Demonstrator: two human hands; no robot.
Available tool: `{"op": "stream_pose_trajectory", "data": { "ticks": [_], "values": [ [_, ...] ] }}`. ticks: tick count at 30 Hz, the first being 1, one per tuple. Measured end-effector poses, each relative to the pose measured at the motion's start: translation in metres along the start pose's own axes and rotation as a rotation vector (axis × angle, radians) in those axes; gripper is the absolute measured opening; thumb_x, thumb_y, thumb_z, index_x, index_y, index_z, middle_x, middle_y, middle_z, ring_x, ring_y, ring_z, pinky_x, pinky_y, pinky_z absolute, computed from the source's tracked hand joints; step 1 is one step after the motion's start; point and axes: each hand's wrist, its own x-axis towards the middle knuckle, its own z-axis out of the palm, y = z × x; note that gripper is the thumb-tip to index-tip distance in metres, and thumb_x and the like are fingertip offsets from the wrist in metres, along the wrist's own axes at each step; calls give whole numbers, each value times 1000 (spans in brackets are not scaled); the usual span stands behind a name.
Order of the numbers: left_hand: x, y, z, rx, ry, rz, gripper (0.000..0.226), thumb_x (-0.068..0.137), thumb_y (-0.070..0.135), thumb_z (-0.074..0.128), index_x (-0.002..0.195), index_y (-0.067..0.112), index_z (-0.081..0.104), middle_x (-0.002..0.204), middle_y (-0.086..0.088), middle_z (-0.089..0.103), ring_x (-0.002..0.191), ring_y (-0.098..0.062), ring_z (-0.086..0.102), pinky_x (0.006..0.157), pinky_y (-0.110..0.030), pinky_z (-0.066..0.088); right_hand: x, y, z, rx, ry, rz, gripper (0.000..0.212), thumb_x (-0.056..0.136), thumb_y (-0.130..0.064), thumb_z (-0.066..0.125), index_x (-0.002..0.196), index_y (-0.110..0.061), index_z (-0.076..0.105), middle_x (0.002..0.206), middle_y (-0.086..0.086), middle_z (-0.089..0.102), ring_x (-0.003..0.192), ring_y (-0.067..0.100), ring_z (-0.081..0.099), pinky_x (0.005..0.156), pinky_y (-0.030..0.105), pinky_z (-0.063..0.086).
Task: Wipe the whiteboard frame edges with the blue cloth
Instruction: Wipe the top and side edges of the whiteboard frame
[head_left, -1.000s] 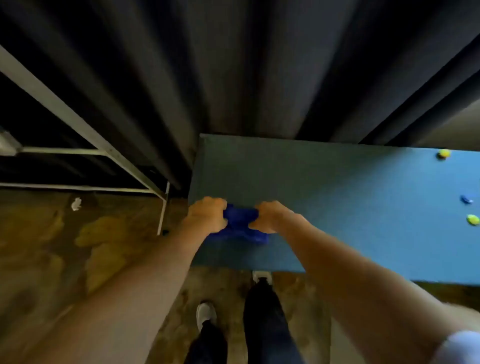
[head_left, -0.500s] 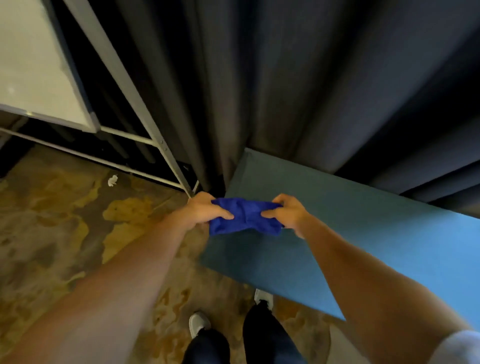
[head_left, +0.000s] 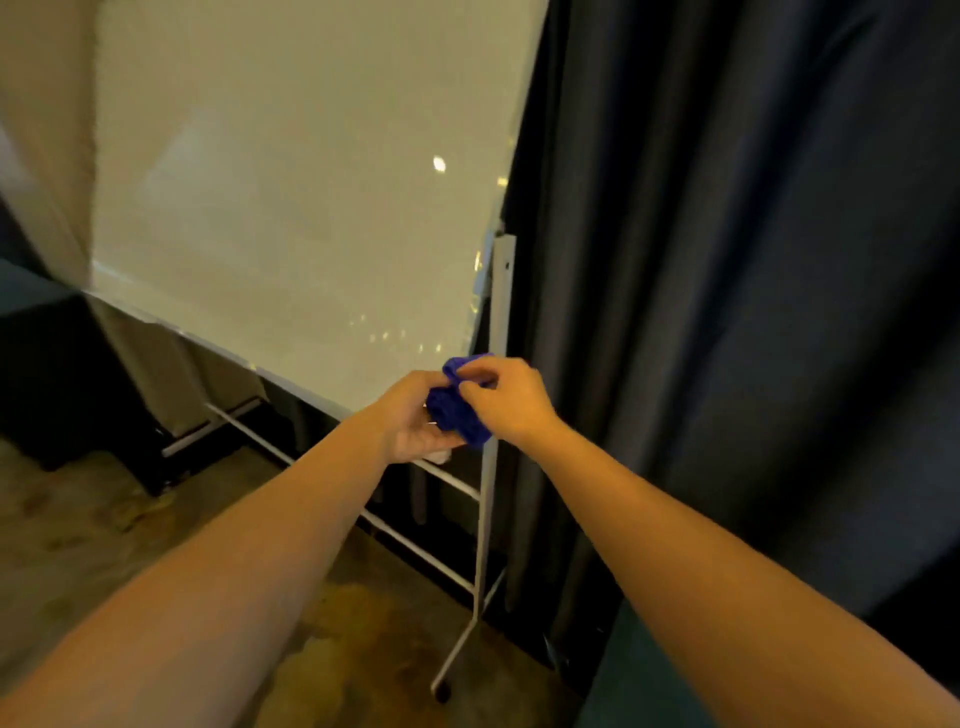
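Note:
A bunched blue cloth (head_left: 457, 408) is held between both of my hands, just in front of the whiteboard's lower right corner. My left hand (head_left: 415, 421) cups it from below and the left. My right hand (head_left: 506, 397) pinches its top from the right. The whiteboard (head_left: 291, 197) fills the upper left, tilted, with its thin metal frame edge (head_left: 218, 347) running along the bottom. The lower right corner of the frame is hidden behind my hands and the cloth.
The board's white stand has an upright post (head_left: 496, 322), crossbars (head_left: 421, 556) and a foot with a caster (head_left: 441, 691). Dark curtains (head_left: 727, 291) hang at right. A teal table corner (head_left: 618, 691) shows at bottom right. A dark cabinet (head_left: 47, 364) stands at left.
The view has swung up and left from the teal table to the whiteboard. Both hands lifted the cloth off the table and carried it to the board's lower right corner, bunching it tighter.

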Motion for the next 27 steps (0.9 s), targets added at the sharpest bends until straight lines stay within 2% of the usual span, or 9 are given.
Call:
{"op": "stream_pose_trajectory", "data": {
  "ticks": [4,8,10,12,13,16,18,22,27],
  "values": [
    [9,30,-51,-139,-16,47,49,80,49,62,94,3,75,87,-17,76,79,-33,73,65,-46,59,20,-34,36,-21,-200,-74,29,90,-10,62,117,-17,70,113,8,72,106,21,65,93,33,53],
    [33,57,-81,-97,-20,115,41,76,21,74,113,6,65,87,-11,75,76,-25,74,68,-40,59,65,-54,36,190,-381,-39,23,87,-5,65,100,-18,77,94,8,76,87,21,71,71,25,59],
    [49,79,-97,-148,-8,147,49,78,18,75,124,7,60,108,-12,73,95,-28,72,76,-43,59,98,-64,26,324,-278,-53,17,87,-9,67,91,-23,77,87,4,77,80,22,73,67,25,59],
    [65,111,-112,-138,-76,175,52,76,23,79,123,12,60,116,-10,72,102,-29,71,79,-43,59,142,-72,16,375,-76,-42,16,86,-21,71,99,-29,72,92,-3,75,87,20,71,69,28,60],
    [72,131,-116,-98,-137,191,54,74,25,80,123,13,61,119,-8,71,104,-28,70,80,-43,58,163,-77,14,397,-83,-15,25,83,-30,75,108,-31,68,99,-4,72,93,20,69,73,31,59],
    [94,198,-114,70,-297,265,55,78,25,76,129,13,59,130,-10,65,119,-29,62,92,-44,53,217,-99,19,500,-400,70,48,78,-45,78,118,-23,66,112,0,73,101,22,71,81,36,59],
    [101,239,-102,155,-289,319,49,81,20,74,127,12,61,129,-12,65,115,-29,65,87,-41,56,245,-113,24,564,-483,32,44,78,-39,79,115,-16,69,111,4,75,103,22,71,80,33,59],
    [136,332,-93,271,-127,504,40,76,9,79,114,8,68,114,-11,73,97,-26,73,71,-36,59,327,-147,19,655,-401,-56,45,75,-27,82,116,-15,68,110,6,75,100,23,72,76,33,59],
    [166,421,-106,417,-14,639,40,68,20,87,104,17,72,104,-4,76,93,-23,73,74,-37,60,411,-191,13,569,-336,-133,32,84,-12,74,116,-13,67,109,7,75,96,24,73,72,32,59]
  ]
}}
